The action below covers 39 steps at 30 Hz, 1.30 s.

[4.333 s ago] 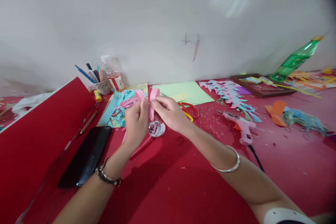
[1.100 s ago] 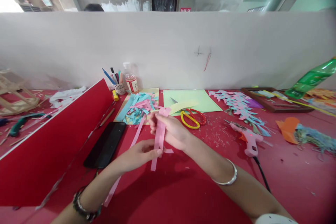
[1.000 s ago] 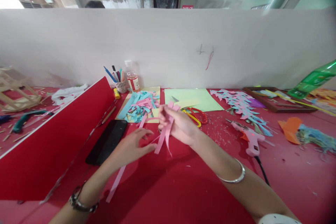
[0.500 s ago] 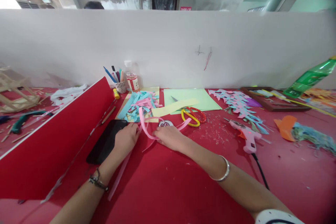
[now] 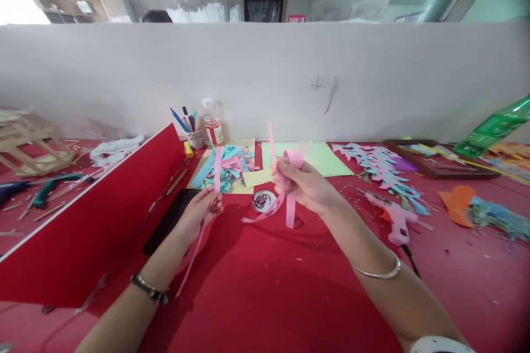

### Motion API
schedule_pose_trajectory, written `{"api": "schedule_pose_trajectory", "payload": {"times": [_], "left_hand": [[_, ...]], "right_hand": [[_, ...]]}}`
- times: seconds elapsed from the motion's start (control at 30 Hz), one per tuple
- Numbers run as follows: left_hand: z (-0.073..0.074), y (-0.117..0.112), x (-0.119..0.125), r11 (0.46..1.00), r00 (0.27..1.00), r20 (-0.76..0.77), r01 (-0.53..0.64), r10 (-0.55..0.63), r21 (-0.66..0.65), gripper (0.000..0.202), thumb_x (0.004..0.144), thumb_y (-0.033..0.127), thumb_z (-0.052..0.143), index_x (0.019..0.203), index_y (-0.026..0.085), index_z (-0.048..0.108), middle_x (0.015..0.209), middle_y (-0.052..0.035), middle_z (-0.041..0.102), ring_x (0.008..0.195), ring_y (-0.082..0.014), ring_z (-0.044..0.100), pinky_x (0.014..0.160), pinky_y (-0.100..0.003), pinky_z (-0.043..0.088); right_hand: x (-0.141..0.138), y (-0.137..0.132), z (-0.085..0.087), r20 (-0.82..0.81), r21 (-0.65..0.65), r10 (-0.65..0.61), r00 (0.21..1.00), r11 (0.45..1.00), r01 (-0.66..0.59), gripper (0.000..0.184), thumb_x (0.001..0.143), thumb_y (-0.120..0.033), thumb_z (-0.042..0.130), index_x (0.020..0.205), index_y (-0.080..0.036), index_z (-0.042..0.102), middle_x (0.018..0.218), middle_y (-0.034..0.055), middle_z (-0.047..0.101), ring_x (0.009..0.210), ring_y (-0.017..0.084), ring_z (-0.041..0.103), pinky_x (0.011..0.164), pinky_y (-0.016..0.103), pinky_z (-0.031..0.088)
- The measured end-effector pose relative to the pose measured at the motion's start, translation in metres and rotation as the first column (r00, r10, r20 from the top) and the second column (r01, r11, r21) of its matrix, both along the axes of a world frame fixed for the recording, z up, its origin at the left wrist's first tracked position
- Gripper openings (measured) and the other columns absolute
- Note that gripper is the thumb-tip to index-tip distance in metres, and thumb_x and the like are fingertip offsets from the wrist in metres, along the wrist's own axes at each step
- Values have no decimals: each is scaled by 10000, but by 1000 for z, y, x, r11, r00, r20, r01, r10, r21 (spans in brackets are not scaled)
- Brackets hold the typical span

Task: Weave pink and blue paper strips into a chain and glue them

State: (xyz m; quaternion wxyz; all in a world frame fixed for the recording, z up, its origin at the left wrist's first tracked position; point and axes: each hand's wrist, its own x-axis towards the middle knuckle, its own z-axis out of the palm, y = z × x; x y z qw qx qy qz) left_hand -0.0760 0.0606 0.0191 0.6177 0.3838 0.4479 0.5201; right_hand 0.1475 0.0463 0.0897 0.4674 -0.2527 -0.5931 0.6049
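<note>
My right hand (image 5: 306,185) is raised above the red table (image 5: 269,287), fingers closed round a bunch of pink paper strips (image 5: 290,204) that stick up and hang down from it. My left hand (image 5: 199,210) pinches a single long pink paper strip (image 5: 217,168), which rises above the fingers and trails down toward me. Between the hands a small round tape roll (image 5: 264,201) lies on the table. Behind it sits a heap of blue and pink paper cuttings (image 5: 227,165) on a yellow sheet.
A black phone (image 5: 165,226) lies by my left hand, beside a tilted red board (image 5: 83,215). A green sheet (image 5: 327,157), a pink glue gun (image 5: 393,218), a pen cup (image 5: 194,135), a small bottle (image 5: 213,128), cut paper shapes (image 5: 372,160) and a green bottle (image 5: 492,127) stand around. A white partition closes the back.
Half a second ago both hands were down on the table among the strips. Now both are lifted, the right with a bunch of pink strips, the left with one long strip.
</note>
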Motion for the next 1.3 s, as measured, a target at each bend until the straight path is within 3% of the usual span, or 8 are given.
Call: {"api": "schedule_pose_trajectory", "payload": {"times": [0.17,0.3,0.47,0.6,0.7,0.83,1.03,1.3], "left_hand": [[9,4,17,996,989,144,27,-14,-90,99,680,139,572,685,152,475,574,52,509,440,-41,481,480,-174,450],[21,1,48,984,976,206,103,-72,-143,43,753,146,494,712,150,506,617,22,554,481,-75,550,482,-200,476],[32,-9,77,945,931,272,291,-243,-151,230,821,314,398,815,146,555,683,-23,588,532,-114,572,485,-242,486],[34,-14,82,940,929,176,338,-325,-49,218,731,347,547,846,162,529,593,32,520,479,-68,499,490,-199,448],[34,-10,80,947,947,46,318,-319,37,310,629,245,670,881,176,504,542,79,458,431,-34,429,457,-161,389],[39,-2,78,931,934,-73,356,-351,77,268,649,287,656,841,161,517,504,86,427,396,-26,383,414,-157,338],[35,7,79,952,947,112,294,-302,85,211,661,317,633,656,146,511,476,82,400,409,-25,384,425,-147,339],[33,16,79,971,952,197,239,-236,8,116,764,253,492,730,142,505,647,21,529,545,-77,532,494,-183,421]], "right_hand": [[-6,-8,5,-210,-123,143,967,978,-171,201,749,-370,551,676,-182,551,475,-82,273,400,29,217,381,183,205],[-13,4,-14,-15,-187,-9,1000,982,6,172,712,-318,596,685,-157,540,491,-76,365,403,19,299,365,153,252],[-16,18,-36,73,-210,-90,993,972,103,160,707,-314,575,785,-182,529,580,-43,509,479,69,480,453,205,426],[-18,18,-40,137,-141,-214,967,962,232,152,703,-287,557,815,-189,531,605,-31,539,522,87,509,494,217,438],[-22,16,-39,139,-49,-286,948,954,295,133,681,-265,564,761,-159,554,674,-15,550,619,96,518,570,219,434],[-25,16,-38,130,-19,-311,941,949,316,153,689,-266,552,775,-141,575,670,-11,538,640,97,502,601,225,415],[-20,17,-33,5,-154,-318,948,936,315,232,720,-340,525,879,-172,521,605,-58,459,460,39,370,437,175,306],[-3,12,-9,-188,-165,-235,954,965,205,181,773,-356,496,744,-178,504,589,-57,477,373,16,321,391,178,273]]}}
